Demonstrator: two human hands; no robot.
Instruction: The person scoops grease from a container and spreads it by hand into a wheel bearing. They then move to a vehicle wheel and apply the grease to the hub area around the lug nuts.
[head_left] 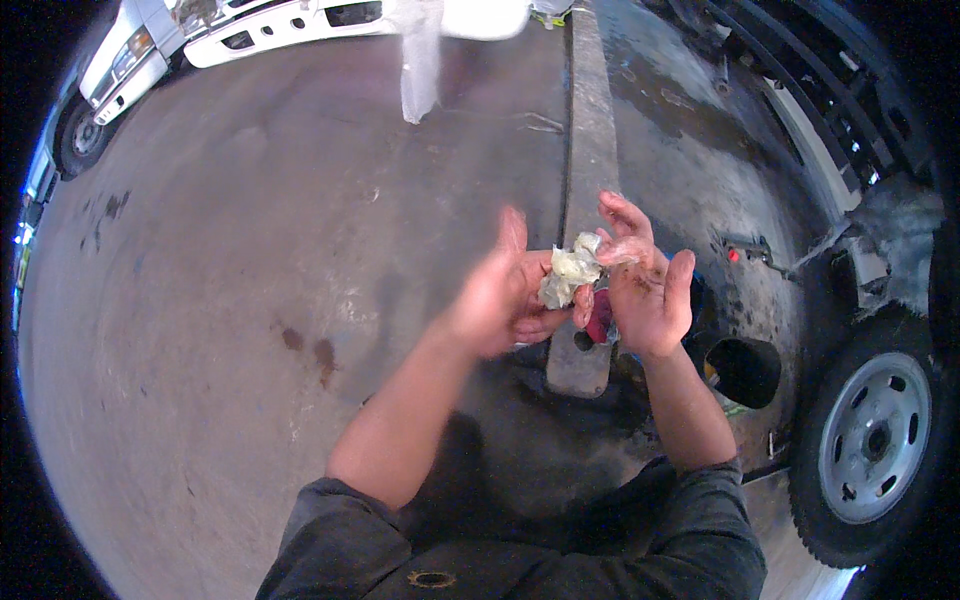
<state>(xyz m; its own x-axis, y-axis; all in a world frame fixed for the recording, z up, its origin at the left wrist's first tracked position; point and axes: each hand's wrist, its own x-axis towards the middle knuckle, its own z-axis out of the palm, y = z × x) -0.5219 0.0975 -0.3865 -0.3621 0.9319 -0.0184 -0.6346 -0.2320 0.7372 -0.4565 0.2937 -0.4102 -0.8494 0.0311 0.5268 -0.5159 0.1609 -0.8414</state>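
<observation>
Crumpled translucent film [572, 272] sits between left hand [497, 300] and right hand [648, 298]; both grips spread, fingers loosely bent. Probably light, soft, possibly slippery; pinch at the bunched middle.

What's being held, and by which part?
A crumpled pale wad, between the left hand and right hand, at its sides; exact pinch point is unclear.

light: dim, uneven | glare: blue-white at left rim | shadow: dark on floor [230, 240] between forearms [405, 425] | blur: left hand [500, 298] smeared, right hand [648, 298] sharper | lens: black corners, bowed edges, dark-area grain
</observation>
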